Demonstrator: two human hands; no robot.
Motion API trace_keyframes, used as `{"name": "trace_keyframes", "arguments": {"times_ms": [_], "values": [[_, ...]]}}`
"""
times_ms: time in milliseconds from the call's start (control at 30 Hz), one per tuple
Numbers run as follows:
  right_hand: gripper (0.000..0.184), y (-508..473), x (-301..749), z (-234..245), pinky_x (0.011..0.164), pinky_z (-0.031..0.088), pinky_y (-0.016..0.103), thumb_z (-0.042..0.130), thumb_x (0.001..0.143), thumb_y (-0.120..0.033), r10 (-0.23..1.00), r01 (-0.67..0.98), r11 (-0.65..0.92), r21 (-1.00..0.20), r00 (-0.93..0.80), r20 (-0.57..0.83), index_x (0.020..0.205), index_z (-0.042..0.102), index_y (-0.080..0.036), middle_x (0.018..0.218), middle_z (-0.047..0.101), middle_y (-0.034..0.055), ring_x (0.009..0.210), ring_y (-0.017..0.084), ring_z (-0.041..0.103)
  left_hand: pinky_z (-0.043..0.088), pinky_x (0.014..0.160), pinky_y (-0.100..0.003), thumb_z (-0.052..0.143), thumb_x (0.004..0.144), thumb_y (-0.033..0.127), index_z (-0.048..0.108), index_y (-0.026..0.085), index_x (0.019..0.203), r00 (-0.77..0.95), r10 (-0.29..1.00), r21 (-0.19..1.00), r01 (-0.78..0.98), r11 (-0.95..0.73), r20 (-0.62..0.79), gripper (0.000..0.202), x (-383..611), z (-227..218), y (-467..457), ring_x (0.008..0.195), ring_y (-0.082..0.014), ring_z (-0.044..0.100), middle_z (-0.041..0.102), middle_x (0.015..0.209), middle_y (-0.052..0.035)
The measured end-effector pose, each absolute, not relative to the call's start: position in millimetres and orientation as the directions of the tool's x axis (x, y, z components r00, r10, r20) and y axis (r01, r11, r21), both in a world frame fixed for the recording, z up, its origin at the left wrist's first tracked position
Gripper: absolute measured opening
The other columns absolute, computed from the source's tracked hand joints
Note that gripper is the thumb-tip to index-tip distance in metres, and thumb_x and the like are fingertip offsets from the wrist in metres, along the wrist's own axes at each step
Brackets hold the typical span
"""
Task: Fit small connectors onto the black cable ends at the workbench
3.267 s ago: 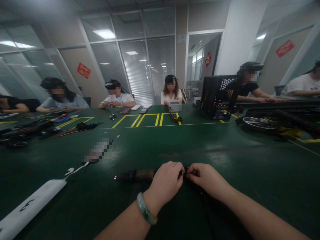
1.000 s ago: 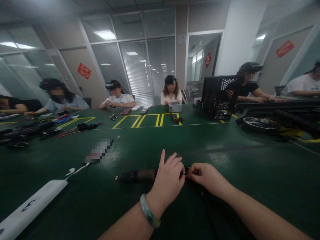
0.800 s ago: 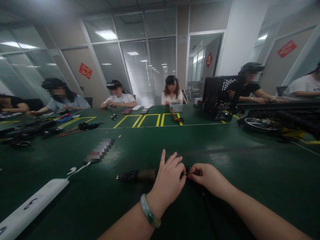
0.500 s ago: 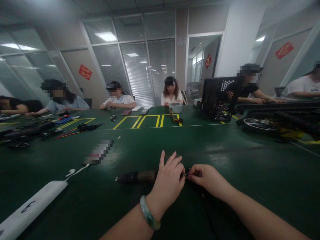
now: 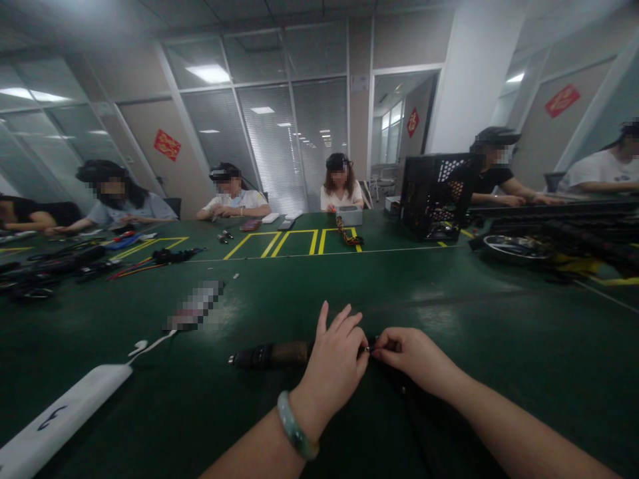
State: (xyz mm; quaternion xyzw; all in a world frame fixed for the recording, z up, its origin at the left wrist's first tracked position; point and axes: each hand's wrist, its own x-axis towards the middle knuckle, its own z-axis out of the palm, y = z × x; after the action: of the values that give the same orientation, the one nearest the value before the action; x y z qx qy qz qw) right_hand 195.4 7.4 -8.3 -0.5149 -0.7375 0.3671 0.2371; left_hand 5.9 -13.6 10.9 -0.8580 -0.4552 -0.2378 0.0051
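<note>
Head view: my left hand (image 5: 332, 366) and right hand (image 5: 417, 356) both pinched on small metal-tipped part (image 5: 368, 348); dark cylindrical tool (image 5: 289, 354) lies partly behind left.

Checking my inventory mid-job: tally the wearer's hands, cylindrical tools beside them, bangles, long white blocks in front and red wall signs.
Hands: 2, left hand and right hand
Dark cylindrical tool: 1
Bangle: 1
Long white block: 1
Red wall signs: 3
Total: 8
</note>
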Motion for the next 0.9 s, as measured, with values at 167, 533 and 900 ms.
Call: {"name": "trace_keyframes", "arguments": {"times_ms": [167,533,900], "values": [[0.013,8,196,-9,0.057,0.041,0.021,0.061,0.08,-0.029,0.936,0.585,0.189,-0.789,-0.351,-0.036,0.081,0.069,-0.019,0.075,0.07,-0.0008,0.066,0.014,0.061,-0.002,0.114,-0.053,0.059,0.084,0.021,0.059,0.022,0.088,0.49,0.776,0.22,0.77,-0.599,0.397,0.004,4,7,-12,0.127,-0.0219,0.041,0.058,0.123,-0.0022],[0.013,9,197,-10,0.056,0.04,0.021,0.061,0.079,-0.03,0.933,0.606,0.208,-0.768,-0.359,-0.031,0.081,0.069,-0.02,0.072,0.069,-0.0015,0.065,0.014,0.06,0.032,0.106,-0.041,0.058,0.082,0.016,0.056,0.023,0.091,0.47,0.813,0.339,0.745,-0.574,0.344,0.011,4,-1,-9,0.109,-0.018,0.055,0.062,0.112,-0.0002],[0.013,6,199,-4,0.06,0.042,0.021,0.062,0.079,-0.031,0.933,0.602,0.21,-0.771,-0.36,-0.027,0.081,0.07,-0.02,0.076,0.07,-0.0016,0.069,0.014,0.062,0.021,0.112,-0.045,0.06,0.081,0.017,0.057,0.023,0.09,0.462,0.805,0.327,0.746,-0.58,0.372,0.011,3,-1,-11,0.116,-0.018,0.051,0.061,0.115,-0.0012]]}}
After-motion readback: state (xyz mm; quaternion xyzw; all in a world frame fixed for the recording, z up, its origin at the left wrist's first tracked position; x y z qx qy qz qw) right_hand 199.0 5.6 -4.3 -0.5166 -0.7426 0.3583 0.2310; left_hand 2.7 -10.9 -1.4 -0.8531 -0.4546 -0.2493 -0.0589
